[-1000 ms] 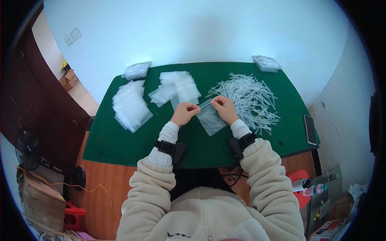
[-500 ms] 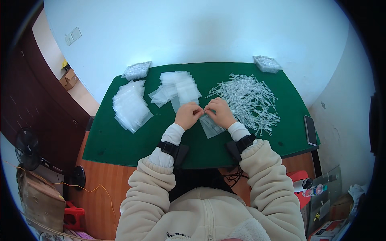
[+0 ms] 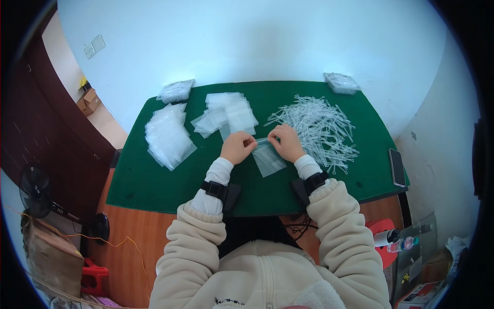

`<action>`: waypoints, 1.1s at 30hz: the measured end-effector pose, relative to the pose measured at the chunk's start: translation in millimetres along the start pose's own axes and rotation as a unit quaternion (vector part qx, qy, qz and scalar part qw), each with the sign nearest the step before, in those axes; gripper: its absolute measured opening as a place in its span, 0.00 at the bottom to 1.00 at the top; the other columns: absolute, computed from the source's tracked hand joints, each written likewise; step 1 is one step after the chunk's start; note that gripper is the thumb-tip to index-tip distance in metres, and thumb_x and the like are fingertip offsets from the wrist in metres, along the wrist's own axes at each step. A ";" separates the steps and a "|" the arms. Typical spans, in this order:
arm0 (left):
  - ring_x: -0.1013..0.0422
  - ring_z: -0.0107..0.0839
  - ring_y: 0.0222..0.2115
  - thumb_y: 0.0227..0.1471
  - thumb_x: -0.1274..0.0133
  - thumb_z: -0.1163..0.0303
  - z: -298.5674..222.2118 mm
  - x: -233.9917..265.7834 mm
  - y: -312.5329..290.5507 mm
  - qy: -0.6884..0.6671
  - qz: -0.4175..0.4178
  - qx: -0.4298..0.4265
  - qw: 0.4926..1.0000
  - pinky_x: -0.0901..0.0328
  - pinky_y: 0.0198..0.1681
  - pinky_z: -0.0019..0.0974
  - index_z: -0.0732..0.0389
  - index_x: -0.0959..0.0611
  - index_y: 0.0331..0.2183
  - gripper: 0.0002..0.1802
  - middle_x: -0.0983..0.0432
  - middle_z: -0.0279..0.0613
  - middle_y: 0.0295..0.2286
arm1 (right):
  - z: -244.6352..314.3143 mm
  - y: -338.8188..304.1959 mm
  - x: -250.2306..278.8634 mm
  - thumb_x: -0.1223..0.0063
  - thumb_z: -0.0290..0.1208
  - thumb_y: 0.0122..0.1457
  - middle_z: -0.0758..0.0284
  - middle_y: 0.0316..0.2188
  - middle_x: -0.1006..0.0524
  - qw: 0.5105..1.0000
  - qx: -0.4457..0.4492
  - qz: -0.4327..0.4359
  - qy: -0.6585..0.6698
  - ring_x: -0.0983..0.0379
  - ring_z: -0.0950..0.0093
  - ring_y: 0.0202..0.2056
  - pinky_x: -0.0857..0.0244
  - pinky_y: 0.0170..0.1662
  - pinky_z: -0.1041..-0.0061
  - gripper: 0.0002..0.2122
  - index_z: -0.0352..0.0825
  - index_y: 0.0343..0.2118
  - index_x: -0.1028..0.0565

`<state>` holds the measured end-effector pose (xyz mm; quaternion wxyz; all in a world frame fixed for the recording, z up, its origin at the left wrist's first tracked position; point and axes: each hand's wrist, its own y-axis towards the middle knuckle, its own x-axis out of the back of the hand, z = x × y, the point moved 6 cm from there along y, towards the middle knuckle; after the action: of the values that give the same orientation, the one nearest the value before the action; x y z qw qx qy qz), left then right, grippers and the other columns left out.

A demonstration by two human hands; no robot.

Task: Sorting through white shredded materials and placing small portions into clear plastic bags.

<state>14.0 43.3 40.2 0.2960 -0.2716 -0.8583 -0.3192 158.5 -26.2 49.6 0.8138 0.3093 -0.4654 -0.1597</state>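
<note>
Item: small clear plastic bag [image 3: 268, 158], lying on the green tabletop [image 3: 154, 180]. Likely light, limp, slippery. Left hand [image 3: 236, 147] and right hand [image 3: 286, 142] fingers pinch its top edge corners.

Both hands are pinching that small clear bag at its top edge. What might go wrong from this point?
The left hand and right hand grip only the top edge of the small clear bag, so it may slip or seal crooked. The loose pile of clear plastic sticks lies right beside the right hand and could be scattered by the wrist. The phone lies at the green table's right edge and might be knocked off.
</note>
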 end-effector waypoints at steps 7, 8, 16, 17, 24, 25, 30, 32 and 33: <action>0.31 0.40 0.27 0.43 0.48 0.66 -15.3 -11.2 0.2 0.027 -0.023 -0.086 0.996 0.37 0.31 0.36 0.61 0.21 0.24 0.08 0.28 0.43 0.22 | 19.2 1.5 -3.2 0.48 0.24 0.43 0.67 0.20 0.30 0.998 0.053 -0.007 0.034 0.35 0.66 0.28 0.41 0.32 0.70 0.02 0.35 0.20 0.29; 0.31 0.40 0.27 0.43 0.48 0.66 -14.4 -10.8 0.1 0.028 -0.023 -0.085 0.996 0.37 0.31 0.36 0.61 0.21 0.24 0.08 0.28 0.43 0.22 | 19.1 1.7 -3.7 0.48 0.24 0.43 0.67 0.20 0.30 0.998 0.053 -0.007 0.035 0.35 0.66 0.28 0.41 0.32 0.70 0.02 0.35 0.20 0.29; 0.31 0.37 0.24 0.42 0.48 0.67 -3.4 3.1 1.7 0.011 -0.031 -0.047 0.998 0.38 0.28 0.35 0.62 0.21 0.22 0.08 0.28 0.42 0.21 | -8.2 0.0 3.7 0.48 0.26 0.43 0.69 0.21 0.29 0.999 -0.021 -0.026 0.014 0.34 0.67 0.30 0.40 0.33 0.68 0.01 0.38 0.19 0.28; 0.31 0.36 0.23 0.42 0.48 0.67 -2.8 3.3 1.5 0.015 -0.031 -0.051 0.998 0.38 0.27 0.35 0.62 0.21 0.22 0.08 0.29 0.42 0.21 | -9.5 -0.8 4.3 0.48 0.26 0.43 0.69 0.21 0.29 0.999 -0.025 -0.029 0.015 0.34 0.67 0.29 0.40 0.33 0.68 0.01 0.38 0.19 0.28; 0.31 0.36 0.23 0.41 0.47 0.68 -7.2 0.8 1.2 0.033 -0.036 -0.069 0.996 0.38 0.27 0.34 0.62 0.21 0.21 0.08 0.29 0.41 0.20 | -2.1 -1.0 1.8 0.47 0.27 0.42 0.70 0.21 0.30 1.000 0.004 -0.008 0.014 0.34 0.68 0.30 0.42 0.35 0.69 0.02 0.39 0.19 0.28; 0.31 0.36 0.23 0.41 0.47 0.68 -9.6 -0.8 0.9 0.033 -0.032 -0.077 0.996 0.38 0.27 0.34 0.62 0.21 0.21 0.07 0.29 0.41 0.20 | 2.9 -0.7 -1.4 0.47 0.27 0.42 0.70 0.21 0.30 1.000 0.019 0.000 0.009 0.35 0.68 0.31 0.42 0.35 0.69 0.02 0.39 0.20 0.28; 0.32 0.37 0.23 0.41 0.46 0.68 -18.3 -4.2 -0.1 0.029 -0.017 -0.100 0.994 0.38 0.27 0.34 0.62 0.21 0.21 0.07 0.29 0.42 0.20 | 15.4 -1.1 -6.7 0.46 0.28 0.42 0.72 0.23 0.30 0.999 0.043 0.025 -0.006 0.36 0.70 0.33 0.45 0.38 0.70 0.03 0.40 0.21 0.29; 0.32 0.37 0.23 0.41 0.46 0.68 -18.8 -5.4 0.2 0.026 -0.014 -0.104 0.994 0.38 0.27 0.34 0.62 0.21 0.21 0.07 0.29 0.42 0.20 | 13.8 -1.7 -6.9 0.46 0.28 0.43 0.72 0.23 0.30 0.999 0.040 0.029 -0.008 0.36 0.71 0.34 0.46 0.39 0.70 0.03 0.40 0.21 0.29; 0.32 0.37 0.23 0.41 0.46 0.68 -17.0 -5.6 0.6 0.024 -0.017 -0.098 0.995 0.38 0.27 0.34 0.62 0.21 0.22 0.07 0.29 0.42 0.20 | 10.4 -1.7 -7.1 0.46 0.29 0.43 0.72 0.23 0.30 0.999 0.033 0.030 -0.013 0.36 0.70 0.34 0.46 0.39 0.70 0.03 0.40 0.21 0.28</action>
<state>23.8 30.1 47.2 0.2837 -0.2770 -0.8200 -0.4129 145.9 -27.3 47.8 0.8016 0.3195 -0.4899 -0.1241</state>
